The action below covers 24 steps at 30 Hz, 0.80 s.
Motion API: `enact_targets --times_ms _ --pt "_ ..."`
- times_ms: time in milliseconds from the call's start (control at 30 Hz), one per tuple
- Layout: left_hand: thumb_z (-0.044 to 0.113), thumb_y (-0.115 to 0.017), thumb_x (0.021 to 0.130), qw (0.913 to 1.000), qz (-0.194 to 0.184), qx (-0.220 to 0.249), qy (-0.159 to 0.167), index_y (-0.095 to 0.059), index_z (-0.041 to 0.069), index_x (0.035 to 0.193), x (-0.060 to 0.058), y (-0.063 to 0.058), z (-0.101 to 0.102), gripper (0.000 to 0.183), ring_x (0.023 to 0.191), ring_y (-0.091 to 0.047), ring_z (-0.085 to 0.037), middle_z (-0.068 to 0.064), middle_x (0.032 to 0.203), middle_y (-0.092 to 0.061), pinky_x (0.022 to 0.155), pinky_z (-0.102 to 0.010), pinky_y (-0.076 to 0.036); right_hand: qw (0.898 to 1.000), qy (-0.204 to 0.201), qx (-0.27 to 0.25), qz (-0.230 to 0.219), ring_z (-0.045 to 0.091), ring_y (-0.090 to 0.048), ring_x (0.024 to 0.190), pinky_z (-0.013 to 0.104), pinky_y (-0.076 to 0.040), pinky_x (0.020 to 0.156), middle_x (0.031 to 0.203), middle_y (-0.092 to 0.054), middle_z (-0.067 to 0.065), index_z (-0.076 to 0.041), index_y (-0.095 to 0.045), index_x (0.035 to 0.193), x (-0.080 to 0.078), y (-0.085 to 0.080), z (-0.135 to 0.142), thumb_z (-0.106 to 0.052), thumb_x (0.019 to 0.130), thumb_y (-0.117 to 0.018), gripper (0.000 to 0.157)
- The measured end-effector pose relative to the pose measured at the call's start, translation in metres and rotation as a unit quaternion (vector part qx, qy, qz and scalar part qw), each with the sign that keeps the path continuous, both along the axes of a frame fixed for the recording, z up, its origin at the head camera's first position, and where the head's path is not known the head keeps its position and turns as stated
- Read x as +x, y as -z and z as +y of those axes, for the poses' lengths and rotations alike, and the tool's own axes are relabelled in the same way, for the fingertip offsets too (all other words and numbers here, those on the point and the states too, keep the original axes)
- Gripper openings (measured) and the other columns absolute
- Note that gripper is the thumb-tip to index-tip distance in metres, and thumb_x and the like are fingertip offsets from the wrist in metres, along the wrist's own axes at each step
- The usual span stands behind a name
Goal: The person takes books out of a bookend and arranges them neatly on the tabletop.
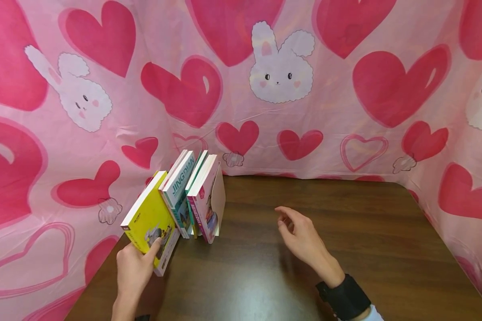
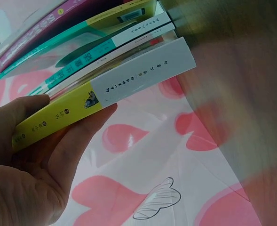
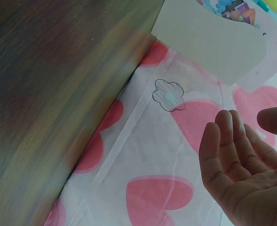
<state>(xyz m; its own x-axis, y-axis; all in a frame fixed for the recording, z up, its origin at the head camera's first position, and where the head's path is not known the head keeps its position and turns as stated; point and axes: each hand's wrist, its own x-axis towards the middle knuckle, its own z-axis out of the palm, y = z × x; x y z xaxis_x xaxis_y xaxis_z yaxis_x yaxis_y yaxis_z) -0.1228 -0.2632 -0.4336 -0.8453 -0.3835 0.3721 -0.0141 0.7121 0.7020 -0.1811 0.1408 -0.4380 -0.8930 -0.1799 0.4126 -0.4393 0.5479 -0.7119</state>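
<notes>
My left hand point(image 1: 134, 267) grips a yellow book point(image 1: 150, 229) by its spine side, thumb on the front cover and fingers behind. In the left wrist view the yellow and white spine point(image 2: 105, 94) lies between thumb and fingers. Just right of it several upright books stand in a row: a white and teal book point(image 1: 178, 183), a thin green-edged one and a pink book point(image 1: 205, 196). A cream bookend point(image 1: 218, 200) stands against the pink book's right side. My right hand point(image 1: 303, 234) hovers over the table with loosely bent fingers, holding nothing.
The dark wooden table point(image 1: 345, 223) reaches to a pink cloth point(image 1: 325, 102) with hearts and rabbits, hung along its back and sides. The books stand near the table's left edge, close to the cloth. A black band point(image 1: 343, 296) wraps the right wrist.
</notes>
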Motion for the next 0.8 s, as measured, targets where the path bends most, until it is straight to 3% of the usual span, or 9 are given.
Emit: enact_targets --times_ms 200,800 --pt "0.013 -0.082 0.092 0.9999 -0.005 0.008 -0.012 -0.073 -0.012 0.105 0.006 -0.003 0.001 0.031 0.069 -0.074 -0.041 -0.033 0.092 -0.073 0.047 -0.026 -0.053 1.000 0.000 0.001 0.003 0.012 -0.061 0.085 0.043 -0.059 0.074 0.095 -0.064 -0.005 -0.006 -0.069 0.128 0.001 0.000 0.000 -0.001 0.097 -0.069 0.031" --pt "0.012 -0.084 0.089 0.9994 0.016 -0.025 -0.018 -0.073 -0.013 0.098 0.019 -0.006 -0.001 0.029 0.062 -0.072 -0.036 -0.031 0.084 -0.073 0.043 -0.027 -0.049 1.000 -0.003 0.004 -0.003 0.013 -0.061 0.086 0.034 -0.057 0.073 0.095 -0.064 -0.004 -0.006 -0.069 0.129 0.000 0.000 0.000 -0.001 0.097 -0.068 0.032"
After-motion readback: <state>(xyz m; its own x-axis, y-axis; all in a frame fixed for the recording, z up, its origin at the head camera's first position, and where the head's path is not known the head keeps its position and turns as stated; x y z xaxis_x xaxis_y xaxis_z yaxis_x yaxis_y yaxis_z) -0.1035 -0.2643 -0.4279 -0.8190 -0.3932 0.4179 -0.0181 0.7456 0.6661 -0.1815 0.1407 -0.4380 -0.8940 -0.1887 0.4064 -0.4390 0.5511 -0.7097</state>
